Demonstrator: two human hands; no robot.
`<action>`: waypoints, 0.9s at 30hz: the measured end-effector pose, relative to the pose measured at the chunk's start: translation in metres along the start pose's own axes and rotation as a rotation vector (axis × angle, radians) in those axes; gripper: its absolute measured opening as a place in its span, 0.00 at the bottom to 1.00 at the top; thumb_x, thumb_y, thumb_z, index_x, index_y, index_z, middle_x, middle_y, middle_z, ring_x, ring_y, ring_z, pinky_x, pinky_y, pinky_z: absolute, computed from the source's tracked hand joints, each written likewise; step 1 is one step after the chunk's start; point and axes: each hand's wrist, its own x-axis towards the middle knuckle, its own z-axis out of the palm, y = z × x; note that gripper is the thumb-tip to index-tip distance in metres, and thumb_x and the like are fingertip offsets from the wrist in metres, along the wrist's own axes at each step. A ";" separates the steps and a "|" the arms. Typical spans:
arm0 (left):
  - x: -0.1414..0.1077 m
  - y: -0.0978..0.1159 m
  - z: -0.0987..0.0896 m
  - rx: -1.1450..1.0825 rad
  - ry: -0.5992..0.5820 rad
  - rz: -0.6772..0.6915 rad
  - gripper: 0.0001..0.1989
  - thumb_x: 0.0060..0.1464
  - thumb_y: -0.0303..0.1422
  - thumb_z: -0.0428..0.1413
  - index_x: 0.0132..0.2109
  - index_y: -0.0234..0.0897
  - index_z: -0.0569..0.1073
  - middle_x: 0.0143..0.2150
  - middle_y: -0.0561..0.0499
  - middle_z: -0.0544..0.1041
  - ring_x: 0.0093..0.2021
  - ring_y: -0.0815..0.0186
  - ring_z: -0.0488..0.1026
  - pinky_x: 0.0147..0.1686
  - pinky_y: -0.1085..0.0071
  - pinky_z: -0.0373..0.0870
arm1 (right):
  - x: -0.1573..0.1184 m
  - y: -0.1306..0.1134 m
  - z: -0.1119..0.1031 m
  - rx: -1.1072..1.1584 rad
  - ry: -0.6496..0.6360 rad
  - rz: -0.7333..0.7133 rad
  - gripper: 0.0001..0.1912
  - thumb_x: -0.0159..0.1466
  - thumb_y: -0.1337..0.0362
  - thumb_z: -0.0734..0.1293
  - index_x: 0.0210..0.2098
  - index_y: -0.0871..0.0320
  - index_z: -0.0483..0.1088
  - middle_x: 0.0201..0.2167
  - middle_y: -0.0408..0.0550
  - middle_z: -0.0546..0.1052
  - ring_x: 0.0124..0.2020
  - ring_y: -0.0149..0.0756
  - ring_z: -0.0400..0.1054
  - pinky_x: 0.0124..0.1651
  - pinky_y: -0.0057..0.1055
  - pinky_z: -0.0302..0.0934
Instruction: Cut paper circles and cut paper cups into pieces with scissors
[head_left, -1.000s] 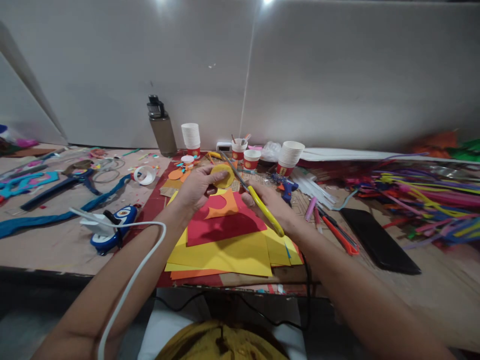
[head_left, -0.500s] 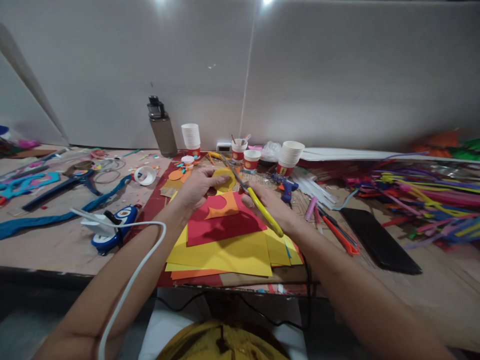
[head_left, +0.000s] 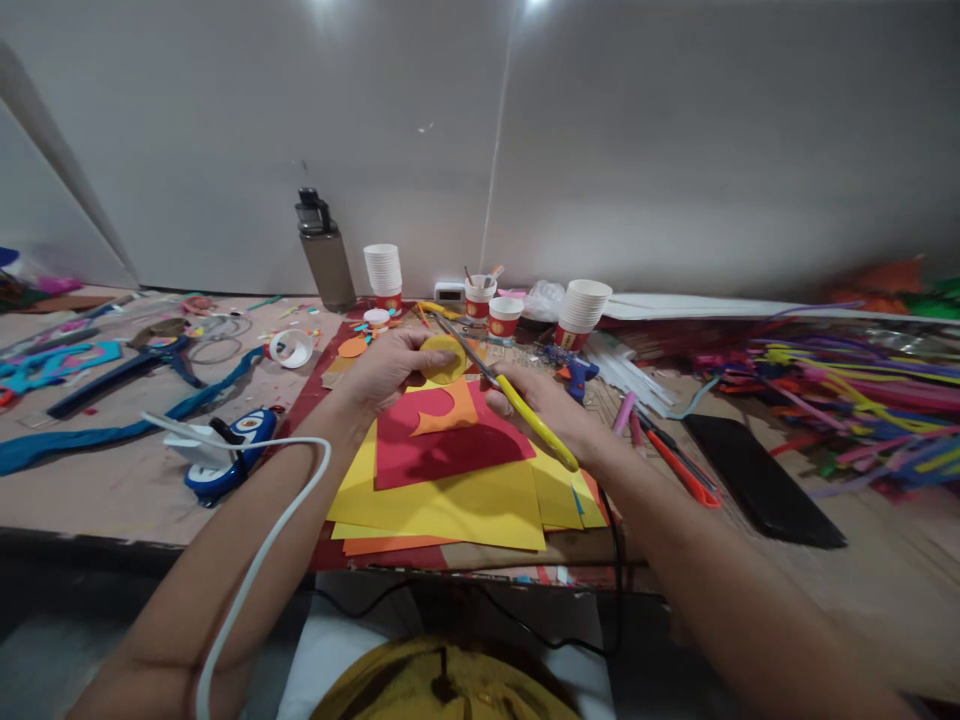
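My left hand [head_left: 394, 372] pinches a yellow round piece [head_left: 445, 360] between thumb and fingers. My right hand [head_left: 536, 402] is closed on scissors with yellow handles [head_left: 538, 424]; their blades point up and left, beside the right edge of the round piece. Below the hands lies a red sheet [head_left: 442, 452] with an orange scrap [head_left: 457, 408] with curved cut-outs on it. Yellow sheets [head_left: 442, 510] lie under the red one. Orange discs [head_left: 352, 347] rest left of my left hand.
Stacked paper cups [head_left: 383, 268], more cups [head_left: 583, 312] and a bottle [head_left: 327, 265] stand at the back. To the right are a blue glue gun [head_left: 575, 372], a black phone [head_left: 763, 480] and pipe cleaners [head_left: 870, 400]. A white cable [head_left: 277, 525] crosses my left forearm.
The round piece has turned slightly in my left hand and shifted a little left. The scissors' handle end has moved slightly right.
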 end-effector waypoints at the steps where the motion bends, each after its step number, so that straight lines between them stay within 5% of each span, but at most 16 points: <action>1: 0.000 0.001 0.000 0.011 -0.014 -0.001 0.10 0.34 0.31 0.66 0.27 0.31 0.76 0.23 0.51 0.71 0.20 0.76 0.59 0.18 0.78 0.48 | 0.000 -0.001 -0.001 -0.010 -0.015 -0.004 0.22 0.65 0.44 0.58 0.33 0.58 0.64 0.30 0.44 0.67 0.32 0.34 0.59 0.36 0.32 0.54; 15: -0.002 0.006 -0.008 0.133 -0.015 -0.025 0.09 0.35 0.32 0.66 0.27 0.32 0.78 0.23 0.50 0.72 0.21 0.75 0.62 0.18 0.78 0.51 | -0.001 -0.002 -0.005 -0.051 -0.086 -0.032 0.21 0.66 0.45 0.57 0.31 0.57 0.61 0.26 0.41 0.63 0.29 0.31 0.55 0.31 0.29 0.48; 27: -0.003 0.009 -0.009 0.227 -0.099 -0.008 0.07 0.38 0.31 0.65 0.25 0.32 0.77 0.21 0.53 0.70 0.19 0.77 0.59 0.19 0.77 0.51 | -0.004 -0.001 -0.006 -0.002 -0.128 -0.019 0.21 0.66 0.47 0.59 0.43 0.59 0.68 0.39 0.49 0.73 0.41 0.39 0.65 0.42 0.32 0.56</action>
